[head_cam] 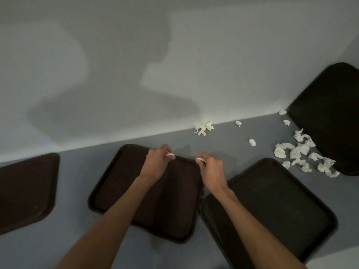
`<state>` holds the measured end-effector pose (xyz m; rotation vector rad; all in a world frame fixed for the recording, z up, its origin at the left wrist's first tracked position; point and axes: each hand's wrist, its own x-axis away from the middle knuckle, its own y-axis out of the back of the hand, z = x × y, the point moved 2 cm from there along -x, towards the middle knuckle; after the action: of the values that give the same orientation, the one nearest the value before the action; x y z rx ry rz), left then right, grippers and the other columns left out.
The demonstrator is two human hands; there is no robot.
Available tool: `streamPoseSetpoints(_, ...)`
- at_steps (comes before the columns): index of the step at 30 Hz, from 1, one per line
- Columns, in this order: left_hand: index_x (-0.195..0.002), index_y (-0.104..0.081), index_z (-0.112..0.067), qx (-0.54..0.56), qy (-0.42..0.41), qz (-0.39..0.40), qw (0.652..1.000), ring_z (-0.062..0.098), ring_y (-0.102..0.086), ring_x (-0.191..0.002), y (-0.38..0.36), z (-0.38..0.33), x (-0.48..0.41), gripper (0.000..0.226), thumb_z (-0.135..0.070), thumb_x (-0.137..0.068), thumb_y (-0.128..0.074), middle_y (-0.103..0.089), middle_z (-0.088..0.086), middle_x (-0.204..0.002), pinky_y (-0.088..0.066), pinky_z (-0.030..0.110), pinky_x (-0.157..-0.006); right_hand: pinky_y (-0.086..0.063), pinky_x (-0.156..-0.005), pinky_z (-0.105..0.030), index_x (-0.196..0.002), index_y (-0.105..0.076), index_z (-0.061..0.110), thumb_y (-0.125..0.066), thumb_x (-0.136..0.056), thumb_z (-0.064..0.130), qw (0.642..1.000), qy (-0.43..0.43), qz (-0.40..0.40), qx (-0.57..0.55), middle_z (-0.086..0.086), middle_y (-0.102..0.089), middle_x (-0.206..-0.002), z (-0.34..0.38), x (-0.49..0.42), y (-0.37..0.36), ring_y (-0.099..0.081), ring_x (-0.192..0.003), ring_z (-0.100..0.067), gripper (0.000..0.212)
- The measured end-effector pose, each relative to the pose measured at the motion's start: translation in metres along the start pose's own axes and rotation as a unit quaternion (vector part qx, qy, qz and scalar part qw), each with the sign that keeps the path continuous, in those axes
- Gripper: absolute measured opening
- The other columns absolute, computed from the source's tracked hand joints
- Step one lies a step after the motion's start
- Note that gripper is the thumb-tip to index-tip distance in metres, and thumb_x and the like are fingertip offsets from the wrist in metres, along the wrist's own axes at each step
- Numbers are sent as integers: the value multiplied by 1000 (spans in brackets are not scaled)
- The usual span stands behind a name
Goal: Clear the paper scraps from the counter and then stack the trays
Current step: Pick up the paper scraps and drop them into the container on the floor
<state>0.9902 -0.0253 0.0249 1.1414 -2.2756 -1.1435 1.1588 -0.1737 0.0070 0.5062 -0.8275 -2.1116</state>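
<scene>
**poster1:** Looking down from the head cam, both arms reach out over a grey counter [58, 247] that runs along a pale wall [116, 65]. The left hand [157, 162] is curled closed and pinching a small white scrap [170, 154] between thumb and fingertips, right above the far edge of the middle tray [120, 191]. The right hand [211, 169] is doing the same thing, fingers closed on another little scrap [200, 159], just off that tray's far right corner.

**poster2:** how many trays total? and where's the rest of the paper

**poster1:** Four dark trays, all lying flat and separate, none stacked. One on the left [25, 191], partly cut off by the frame edge. The middle one sits under the left forearm. A third tray [281, 210] is to the right of it, under the right forearm; the two look like they touch or nearly touch at the near corner, can't tell which. The fourth tray [334, 113] is far right, up in the corner.

Paper: the big pile of scraps [303, 154] lies on the counter between the third and fourth trays, right up against the fourth one's edge. A smaller clump [204, 128] sits at the base of the wall. A few loose bits [252, 142] are scattered between the clump and the pile. Whole shot is dim and a bit blurry.
</scene>
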Motion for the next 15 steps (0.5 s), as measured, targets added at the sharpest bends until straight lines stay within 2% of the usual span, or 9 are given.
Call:
streamPoseSetpoints(3,-96,-66,-24,39,34,-49,997,4,-66,-70,47,7,61,17,-34,-89,-78,-70,-11,-80,-57,27,-66,-53,-90,-23,-113,-76,21,-73,-97,12,997,64,-1,-31,3,-78,-105,58,37,-13,-71,-95,-12,19)
streamPoseSetpoints(5,-91,-66,-24,60,55,-88,993,3,-67,-71,79,18,106,18,-36,-87,-79,-71,-13,-78,-56,28,-68,-55,-94,-24,-115,-76,22,-75,-96,13,993,107,0,-42,8,-78,-107,100,70,-22,-71,-99,-8,21)
streamPoseSetpoints(9,-90,-68,-28,96,135,-175,971,5,-68,-72,136,57,213,12,-32,-88,-80,-72,-11,-76,-57,31,-73,-51,-90,-12,-115,-75,28,-74,-97,13,983,154,48,-82,15,-76,-107,174,146,-52,-69,-97,0,23)
streamPoseSetpoints(12,-96,-70,-27,72,158,-228,958,6,-70,-79,172,91,304,4,-26,-93,-74,-74,-12,-83,-54,32,-78,-51,-88,-14,-114,-75,32,-73,-98,17,977,154,98,-107,16,-77,-103,223,208,-80,-70,-94,2,22)
streamPoseSetpoints(15,-101,-74,-22,40,194,-278,940,14,-71,-87,208,120,399,8,-23,-98,-66,-77,-8,-92,-45,21,-76,-50,-83,-9,-113,-76,30,-73,-98,20,969,166,139,-120,15,-78,-98,267,271,-109,-71,-90,2,19)
